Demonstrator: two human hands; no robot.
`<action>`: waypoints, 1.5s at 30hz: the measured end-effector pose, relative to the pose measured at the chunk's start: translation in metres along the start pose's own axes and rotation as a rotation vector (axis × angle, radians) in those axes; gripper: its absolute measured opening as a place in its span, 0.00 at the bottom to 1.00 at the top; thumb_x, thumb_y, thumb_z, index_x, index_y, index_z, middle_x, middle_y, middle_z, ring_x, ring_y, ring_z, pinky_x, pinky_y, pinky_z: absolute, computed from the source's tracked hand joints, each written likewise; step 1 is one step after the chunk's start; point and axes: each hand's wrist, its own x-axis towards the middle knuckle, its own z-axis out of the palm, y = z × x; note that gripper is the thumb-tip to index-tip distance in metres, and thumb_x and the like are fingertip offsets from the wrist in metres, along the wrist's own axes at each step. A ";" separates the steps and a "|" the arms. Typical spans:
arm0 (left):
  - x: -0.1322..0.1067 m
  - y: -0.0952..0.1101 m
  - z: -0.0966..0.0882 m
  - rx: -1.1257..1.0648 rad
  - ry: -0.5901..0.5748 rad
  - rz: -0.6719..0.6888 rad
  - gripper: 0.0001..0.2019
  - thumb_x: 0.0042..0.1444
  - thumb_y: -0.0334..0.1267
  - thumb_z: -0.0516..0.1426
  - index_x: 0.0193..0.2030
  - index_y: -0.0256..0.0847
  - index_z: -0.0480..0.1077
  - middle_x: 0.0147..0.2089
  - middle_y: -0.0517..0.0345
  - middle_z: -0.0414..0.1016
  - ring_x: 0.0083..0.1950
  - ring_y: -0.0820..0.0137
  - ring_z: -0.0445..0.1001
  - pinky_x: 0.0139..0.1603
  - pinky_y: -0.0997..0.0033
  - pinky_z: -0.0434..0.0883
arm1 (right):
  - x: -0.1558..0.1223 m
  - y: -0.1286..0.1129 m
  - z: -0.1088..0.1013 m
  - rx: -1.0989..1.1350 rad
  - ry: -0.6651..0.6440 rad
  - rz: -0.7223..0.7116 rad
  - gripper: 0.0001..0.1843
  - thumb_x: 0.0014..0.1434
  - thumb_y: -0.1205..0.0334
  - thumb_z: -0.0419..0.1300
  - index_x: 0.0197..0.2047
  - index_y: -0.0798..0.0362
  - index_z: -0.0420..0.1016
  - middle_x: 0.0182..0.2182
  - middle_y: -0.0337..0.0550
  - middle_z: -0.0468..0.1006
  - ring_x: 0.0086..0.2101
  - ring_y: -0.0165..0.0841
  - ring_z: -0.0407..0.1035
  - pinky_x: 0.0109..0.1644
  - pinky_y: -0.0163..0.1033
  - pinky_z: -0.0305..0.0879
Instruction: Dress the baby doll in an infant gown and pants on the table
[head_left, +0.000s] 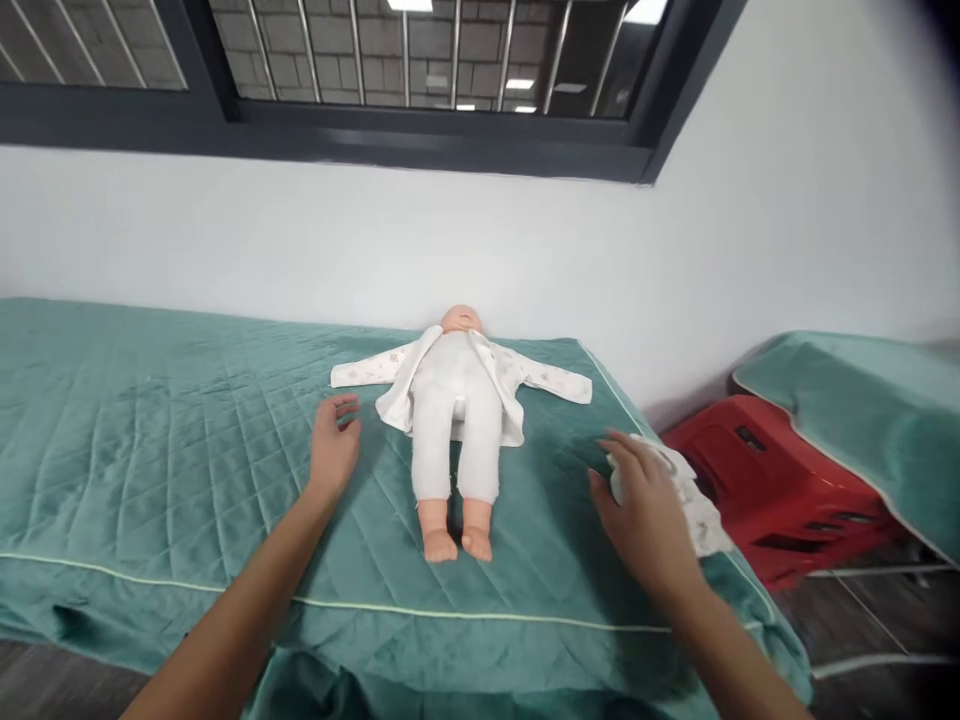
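A baby doll lies on its back on the green quilted bed cover, head toward the wall. It lies on an opened white patterned jacket with both sleeves spread out. My left hand hovers open just left of the doll's hip, touching nothing. To the right, my right hand rests on a crumpled white patterned garment near the bed's right edge, fingers curved over it.
A red plastic stool lies on the floor right of the bed. Another green-covered surface stands at far right. A white wall and a dark-framed window run behind the bed.
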 end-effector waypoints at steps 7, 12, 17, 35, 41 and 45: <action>-0.048 0.043 -0.003 0.007 -0.078 0.115 0.12 0.53 0.30 0.54 0.45 0.42 0.70 0.47 0.53 0.75 0.50 0.64 0.74 0.54 0.58 0.70 | -0.007 0.075 -0.049 -0.135 -0.336 0.401 0.21 0.52 0.50 0.64 0.45 0.53 0.75 0.40 0.56 0.80 0.37 0.49 0.74 0.39 0.47 0.65; -0.091 0.099 0.010 -0.028 -0.510 0.238 0.10 0.59 0.35 0.54 0.46 0.41 0.71 0.43 0.53 0.77 0.45 0.66 0.76 0.52 0.59 0.72 | 0.025 0.017 -0.067 0.388 -0.256 0.596 0.15 0.44 0.52 0.69 0.32 0.51 0.76 0.26 0.42 0.79 0.29 0.41 0.72 0.35 0.43 0.65; -0.128 0.154 0.002 0.093 -0.709 0.614 0.30 0.56 0.40 0.62 0.65 0.51 0.60 0.70 0.49 0.57 0.69 0.59 0.60 0.67 0.54 0.64 | 0.045 -0.084 -0.092 0.917 -0.483 0.432 0.18 0.48 0.56 0.67 0.44 0.51 0.79 0.41 0.47 0.82 0.40 0.45 0.75 0.41 0.47 0.71; -0.102 0.237 -0.056 0.035 -0.898 0.526 0.21 0.54 0.43 0.64 0.55 0.46 0.69 0.60 0.52 0.72 0.61 0.58 0.71 0.63 0.52 0.67 | 0.081 -0.204 -0.172 0.536 -0.381 -0.552 0.23 0.45 0.79 0.51 0.41 0.49 0.73 0.40 0.38 0.76 0.40 0.33 0.70 0.44 0.38 0.64; -0.104 0.249 -0.056 -0.047 -0.802 0.452 0.11 0.52 0.41 0.64 0.40 0.40 0.72 0.42 0.55 0.77 0.44 0.64 0.76 0.45 0.65 0.72 | 0.086 -0.203 -0.189 0.517 -0.387 -0.559 0.20 0.50 0.74 0.56 0.44 0.48 0.76 0.43 0.39 0.77 0.42 0.36 0.71 0.45 0.39 0.66; -0.103 0.270 -0.069 -0.067 -0.635 0.427 0.11 0.48 0.40 0.65 0.32 0.39 0.68 0.31 0.61 0.72 0.32 0.72 0.71 0.30 0.75 0.66 | 0.096 -0.198 -0.203 0.522 -0.452 -0.396 0.21 0.46 0.62 0.71 0.45 0.47 0.79 0.41 0.40 0.79 0.35 0.36 0.72 0.36 0.38 0.66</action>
